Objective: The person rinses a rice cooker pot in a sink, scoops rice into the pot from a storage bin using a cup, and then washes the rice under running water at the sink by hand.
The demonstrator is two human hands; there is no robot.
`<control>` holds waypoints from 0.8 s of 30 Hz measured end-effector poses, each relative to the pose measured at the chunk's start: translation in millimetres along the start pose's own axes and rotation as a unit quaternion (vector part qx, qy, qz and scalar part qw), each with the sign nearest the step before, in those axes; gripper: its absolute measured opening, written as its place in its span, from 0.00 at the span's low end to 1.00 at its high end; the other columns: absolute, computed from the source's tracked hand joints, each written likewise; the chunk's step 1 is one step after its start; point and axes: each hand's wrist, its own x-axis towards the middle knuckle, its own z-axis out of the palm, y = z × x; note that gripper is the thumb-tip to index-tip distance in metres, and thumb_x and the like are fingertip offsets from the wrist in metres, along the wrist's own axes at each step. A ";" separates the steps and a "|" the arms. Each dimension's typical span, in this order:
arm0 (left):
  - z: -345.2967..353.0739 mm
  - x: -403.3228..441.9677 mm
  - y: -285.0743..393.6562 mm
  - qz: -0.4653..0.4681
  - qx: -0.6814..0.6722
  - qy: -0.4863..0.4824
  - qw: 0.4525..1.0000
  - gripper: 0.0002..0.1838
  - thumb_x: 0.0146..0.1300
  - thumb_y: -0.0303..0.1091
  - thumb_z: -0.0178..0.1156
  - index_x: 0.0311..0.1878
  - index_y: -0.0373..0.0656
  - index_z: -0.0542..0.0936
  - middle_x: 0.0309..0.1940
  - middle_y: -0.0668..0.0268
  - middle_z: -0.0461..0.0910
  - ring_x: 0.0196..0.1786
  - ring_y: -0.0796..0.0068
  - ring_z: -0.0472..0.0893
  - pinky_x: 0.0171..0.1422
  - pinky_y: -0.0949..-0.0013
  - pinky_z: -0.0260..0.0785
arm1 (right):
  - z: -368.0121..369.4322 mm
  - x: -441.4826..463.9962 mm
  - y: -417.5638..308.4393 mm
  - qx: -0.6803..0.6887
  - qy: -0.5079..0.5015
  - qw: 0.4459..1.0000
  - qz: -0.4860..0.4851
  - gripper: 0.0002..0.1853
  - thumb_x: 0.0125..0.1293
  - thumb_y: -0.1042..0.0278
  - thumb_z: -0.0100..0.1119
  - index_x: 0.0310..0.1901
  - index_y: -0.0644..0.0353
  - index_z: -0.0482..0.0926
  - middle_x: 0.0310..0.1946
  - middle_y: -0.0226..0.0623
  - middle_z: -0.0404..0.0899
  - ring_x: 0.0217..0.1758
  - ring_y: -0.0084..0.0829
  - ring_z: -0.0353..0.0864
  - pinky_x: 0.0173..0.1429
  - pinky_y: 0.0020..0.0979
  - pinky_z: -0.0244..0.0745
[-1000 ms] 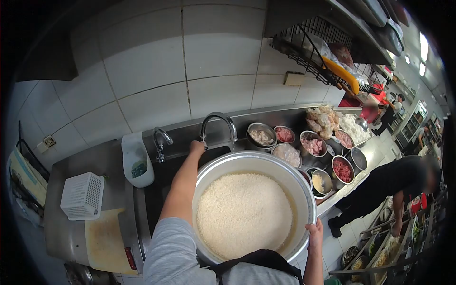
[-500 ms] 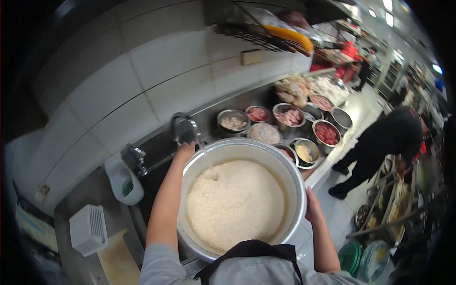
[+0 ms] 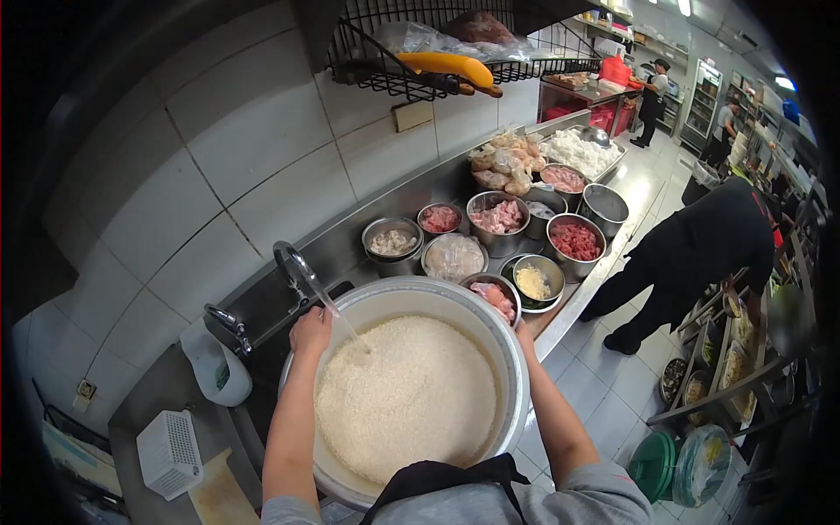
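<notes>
A large metal pot [image 3: 514, 398] filled with pale rice grains [image 3: 411, 398] stands in front of me, cloudy water showing round the edge. From the curved tap [image 3: 293, 258] a stream of water falls onto the grains at the upper left. My left hand [image 3: 311, 332] is closed at the pot's left rim, just below the tap. On the opposite side my right hand [image 3: 523, 339] grips the outer rim, its fingers partly hidden, close to a bowl of raw meat [image 3: 493, 297].
Several metal bowls of meat, including dark red pieces [image 3: 575, 241], crowd the counter beyond the pot. A white basket [image 3: 170, 453] and a white jug [image 3: 214, 363] are at left. A wire shelf [image 3: 420, 79] overhangs the wall. A person in black [image 3: 700, 249] bends over at right.
My view has shifted, so the scene sits further left. My left hand has come down from beside the tap to the rim, while my right hand has moved forward along the pot's edge.
</notes>
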 end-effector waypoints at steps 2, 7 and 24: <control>-1.7 -0.9 -3.8 -0.006 -0.007 -0.001 1.000 0.25 0.64 0.56 0.41 0.43 0.45 0.78 0.37 0.53 0.80 0.44 0.52 0.78 0.49 0.52 0.68 | -8.0 -26.5 -19.6 -0.039 0.052 0.997 0.039 0.21 0.61 0.55 0.53 0.46 0.66 0.73 0.34 0.54 0.79 0.39 0.48 0.80 0.45 0.41 0.72; -6.2 -3.1 -5.2 -0.030 -0.009 -0.002 0.999 0.26 0.64 0.57 0.41 0.42 0.45 0.78 0.37 0.53 0.80 0.44 0.51 0.78 0.49 0.52 0.69 | -52.3 -69.9 -55.1 -0.027 0.059 0.992 0.106 0.18 0.58 0.63 0.50 0.43 0.71 0.73 0.29 0.50 0.79 0.29 0.44 0.82 0.33 0.39 0.76; 7.1 18.7 15.4 -0.049 0.020 -0.012 0.999 0.26 0.65 0.56 0.39 0.43 0.44 0.77 0.41 0.53 0.79 0.46 0.52 0.77 0.50 0.54 0.69 | -128.8 61.9 -105.5 0.181 -0.013 0.971 0.156 0.12 0.55 0.73 0.43 0.35 0.75 0.71 0.25 0.45 0.75 0.17 0.36 0.78 0.20 0.34 0.79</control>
